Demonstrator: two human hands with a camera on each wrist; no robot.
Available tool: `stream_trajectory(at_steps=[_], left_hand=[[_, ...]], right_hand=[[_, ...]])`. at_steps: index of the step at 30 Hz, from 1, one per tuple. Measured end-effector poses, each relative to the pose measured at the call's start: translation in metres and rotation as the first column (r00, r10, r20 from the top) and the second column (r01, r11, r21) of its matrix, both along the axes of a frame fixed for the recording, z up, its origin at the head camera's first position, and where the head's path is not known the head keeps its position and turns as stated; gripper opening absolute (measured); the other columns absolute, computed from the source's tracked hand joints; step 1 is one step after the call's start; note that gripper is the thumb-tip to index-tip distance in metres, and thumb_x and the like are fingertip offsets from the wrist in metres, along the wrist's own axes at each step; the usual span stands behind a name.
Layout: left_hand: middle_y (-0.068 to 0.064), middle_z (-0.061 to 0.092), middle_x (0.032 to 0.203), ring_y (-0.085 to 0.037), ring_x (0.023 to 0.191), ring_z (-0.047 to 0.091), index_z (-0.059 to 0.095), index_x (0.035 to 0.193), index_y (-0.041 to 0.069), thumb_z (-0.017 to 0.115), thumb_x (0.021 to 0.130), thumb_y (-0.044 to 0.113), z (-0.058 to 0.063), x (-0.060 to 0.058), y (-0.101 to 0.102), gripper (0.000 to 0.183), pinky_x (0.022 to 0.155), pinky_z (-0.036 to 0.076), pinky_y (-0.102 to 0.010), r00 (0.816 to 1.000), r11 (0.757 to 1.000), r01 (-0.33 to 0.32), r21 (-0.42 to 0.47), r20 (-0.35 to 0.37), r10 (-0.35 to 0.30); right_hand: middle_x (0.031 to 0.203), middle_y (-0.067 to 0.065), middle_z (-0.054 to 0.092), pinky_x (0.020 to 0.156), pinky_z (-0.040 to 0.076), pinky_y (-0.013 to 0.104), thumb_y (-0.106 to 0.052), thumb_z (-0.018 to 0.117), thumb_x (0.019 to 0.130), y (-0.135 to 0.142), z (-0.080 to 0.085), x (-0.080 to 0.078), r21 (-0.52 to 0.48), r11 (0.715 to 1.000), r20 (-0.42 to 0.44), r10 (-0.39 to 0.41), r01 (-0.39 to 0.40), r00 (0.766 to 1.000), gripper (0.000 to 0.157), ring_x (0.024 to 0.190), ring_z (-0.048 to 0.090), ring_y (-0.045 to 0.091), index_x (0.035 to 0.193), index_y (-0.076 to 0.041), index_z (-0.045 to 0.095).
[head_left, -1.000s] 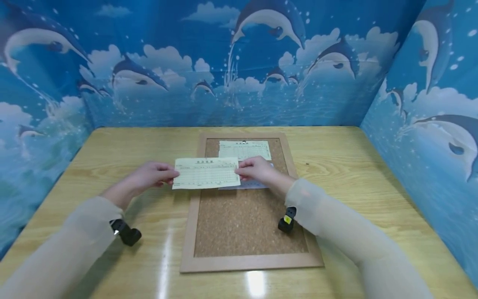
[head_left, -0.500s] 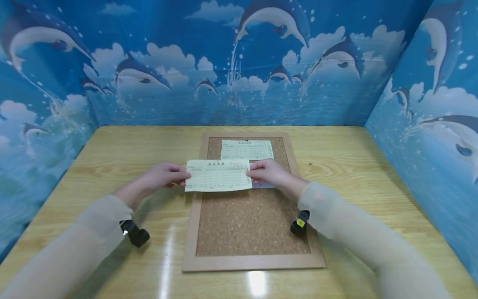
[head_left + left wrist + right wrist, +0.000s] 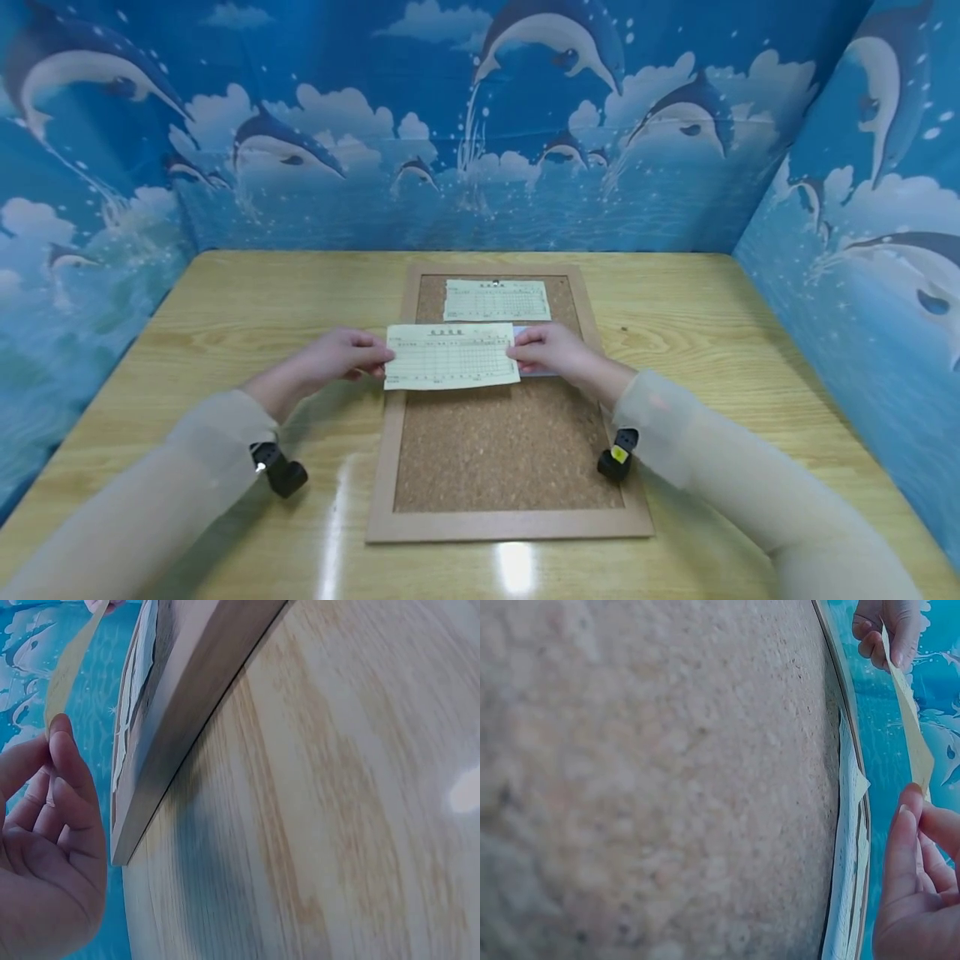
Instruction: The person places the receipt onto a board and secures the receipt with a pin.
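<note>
A pale yellow printed form (image 3: 452,358) is stretched between both hands above the cork board (image 3: 510,454). My left hand (image 3: 347,353) pinches its left edge between thumb and fingers; my right hand (image 3: 558,357) pinches the right edge. Both wrist views show the sheet held up off the board, seen nearly edge-on. Farther back on the board lies another yellow form (image 3: 497,302), with a small pin (image 3: 495,283) at its top edge. A bluish-white sheet (image 3: 538,374) shows only in part, since the held form and my right hand cover the rest.
The board's wooden frame (image 3: 510,526) rests on a wood-grain table (image 3: 720,350). A small dark spot (image 3: 624,328) marks the tabletop right of the board. A blue dolphin-print curtain (image 3: 375,200) surrounds the back and sides.
Both hands have carried the yellow form to the right and slightly nearer, so it now covers more of the bluish-white sheet. The head view has shifted a little.
</note>
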State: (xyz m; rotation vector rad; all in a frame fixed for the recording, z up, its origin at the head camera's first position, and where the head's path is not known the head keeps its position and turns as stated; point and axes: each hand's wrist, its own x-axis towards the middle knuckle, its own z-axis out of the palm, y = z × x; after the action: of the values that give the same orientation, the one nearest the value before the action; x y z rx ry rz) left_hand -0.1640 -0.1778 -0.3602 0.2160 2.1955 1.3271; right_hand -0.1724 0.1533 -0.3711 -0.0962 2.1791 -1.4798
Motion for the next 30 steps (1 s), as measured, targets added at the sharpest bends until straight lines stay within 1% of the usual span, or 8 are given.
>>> stream_trajectory(at_steps=[5,11,14,18,21,25,30], left_hand=[[-0.005,0.066,0.083,-0.024,0.088,0.06,0.065,0.105,0.001,0.058,0.093,0.031,-0.002,0.001,0.002,0.033,0.082,0.046,-0.04,1.0,1.0,0.001,0.01,-0.006,-0.001],[-0.003,0.065,0.081,-0.023,0.086,0.06,0.065,0.1,0.003,0.057,0.093,0.029,-0.003,0.003,0.01,0.028,0.079,0.046,-0.038,1.0,1.0,-0.007,0.028,0.007,0.007],[-0.002,0.065,0.08,-0.018,0.082,0.06,0.065,0.096,0.003,0.058,0.093,0.028,-0.004,0.003,0.015,0.026,0.076,0.046,-0.037,1.0,0.999,-0.001,0.036,0.006,0.001],[-0.002,0.064,0.079,-0.016,0.078,0.059,0.065,0.093,0.003,0.057,0.093,0.026,-0.006,0.004,0.019,0.024,0.073,0.046,-0.035,1.0,0.999,0.002,0.032,-0.007,-0.002],[-0.002,0.064,0.077,-0.016,0.076,0.058,0.066,0.092,0.003,0.059,0.093,0.025,-0.007,0.004,0.021,0.024,0.069,0.046,-0.033,1.0,1.0,-0.003,0.019,-0.022,0.003],[-0.003,0.064,0.075,-0.017,0.072,0.057,0.069,0.091,0.002,0.059,0.092,0.023,-0.01,0.005,0.023,0.023,0.064,0.047,-0.031,0.999,1.0,0.015,-0.009,-0.037,-0.016],[-0.004,0.064,0.075,-0.016,0.07,0.057,0.069,0.092,0.001,0.059,0.093,0.022,-0.013,0.006,0.026,0.023,0.062,0.048,-0.031,0.999,0.999,0.03,-0.012,-0.042,-0.031]], right_hand=[[0.092,0.012,0.062,0.074,0.053,0.03,-0.01,0.06,0.091,0.004,0.0,0.003,-0.01,1.0,0.003,-0.006,0.006,1.0,0.025,0.076,0.062,0.011,0.11,0.008,0.06],[0.094,0.012,0.062,0.075,0.053,0.03,-0.01,0.06,0.092,0.01,-0.004,0.005,0.004,1.0,-0.018,-0.012,0.012,1.0,0.027,0.077,0.061,0.011,0.111,0.009,0.059],[0.093,0.01,0.062,0.073,0.053,0.028,-0.009,0.06,0.091,0.012,-0.004,0.006,0.024,0.999,-0.012,-0.031,0.031,0.999,0.026,0.075,0.06,0.01,0.11,0.009,0.059],[0.087,0.008,0.063,0.07,0.052,0.025,-0.007,0.061,0.091,0.014,-0.005,0.008,0.022,0.998,0.005,-0.055,0.055,0.998,0.024,0.072,0.06,0.008,0.108,0.01,0.06],[0.084,0.007,0.063,0.069,0.052,0.025,-0.008,0.061,0.091,0.016,-0.006,0.01,0.026,0.999,-0.004,-0.045,0.045,0.999,0.024,0.072,0.059,0.008,0.106,0.01,0.06],[0.083,0.006,0.062,0.068,0.052,0.025,-0.009,0.061,0.091,0.019,-0.009,0.012,0.031,0.999,-0.015,-0.03,0.03,0.999,0.023,0.072,0.058,0.009,0.105,0.009,0.061],[0.083,0.006,0.061,0.067,0.052,0.024,-0.008,0.061,0.09,0.021,-0.012,0.013,0.03,0.999,-0.013,-0.04,0.04,0.999,0.022,0.071,0.058,0.009,0.104,0.009,0.061]])
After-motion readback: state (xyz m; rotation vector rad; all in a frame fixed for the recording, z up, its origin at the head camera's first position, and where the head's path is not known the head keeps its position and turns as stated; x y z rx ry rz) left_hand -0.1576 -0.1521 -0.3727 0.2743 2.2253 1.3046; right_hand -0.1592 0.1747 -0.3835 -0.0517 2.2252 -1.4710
